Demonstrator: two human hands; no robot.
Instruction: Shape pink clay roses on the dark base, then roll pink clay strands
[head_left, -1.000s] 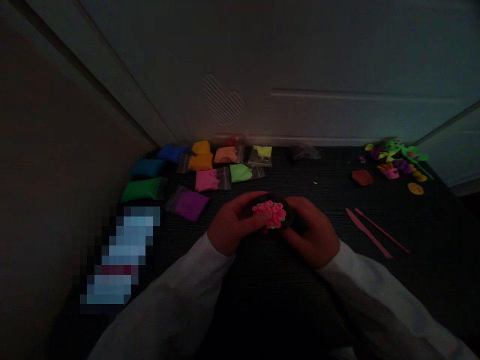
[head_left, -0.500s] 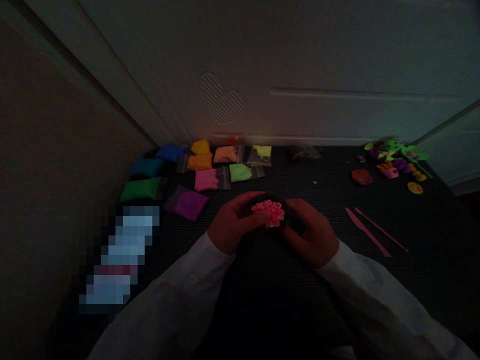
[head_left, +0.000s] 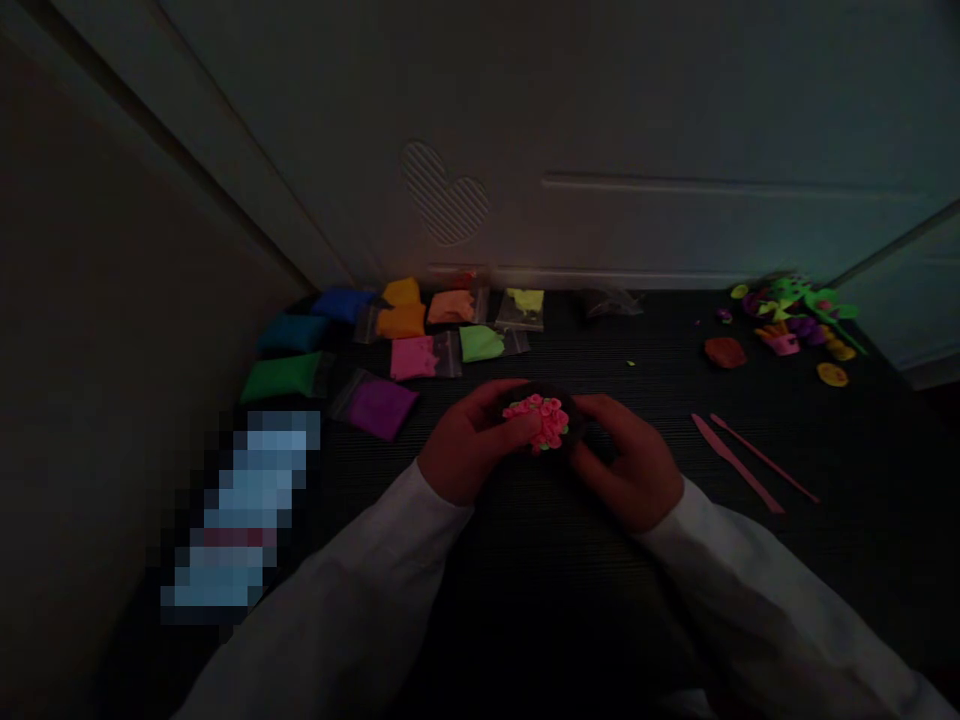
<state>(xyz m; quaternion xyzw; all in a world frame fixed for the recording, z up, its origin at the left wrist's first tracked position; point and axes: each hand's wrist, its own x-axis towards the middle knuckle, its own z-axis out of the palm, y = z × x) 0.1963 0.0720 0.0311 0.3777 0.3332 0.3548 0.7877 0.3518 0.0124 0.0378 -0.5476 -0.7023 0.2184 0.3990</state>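
Observation:
Between both hands is a dark, rounded clay piece (head_left: pixel 576 425) topped with a cluster of pink clay roses (head_left: pixel 551 425) and small green leaf bits. My left hand (head_left: pixel 471 440) grips it from the left, its thumb lying over the roses. From the right, my right hand (head_left: pixel 630 465) pinches the dark rim between thumb and fingers. The fingers under the piece are hidden, and the scene is very dim. To the right of my right hand lie a pink plastic clay knife (head_left: pixel 735 462) and a thin pink modelling stick (head_left: pixel 765 457).
Bags of coloured clay, such as a purple bag (head_left: pixel 382 407) and a green bag (head_left: pixel 281 378), sit at the left and back. A pixelated bright panel (head_left: pixel 244 510) lies front left. Finished clay figures (head_left: pixel 799 315) and a reddish lump (head_left: pixel 724 352) stand back right. A white panel (head_left: pixel 637 230) rises behind.
Almost nothing differs. My left thumb has slid slightly to the right over the roses, and the view has shifted a little. Both hands keep their hold.

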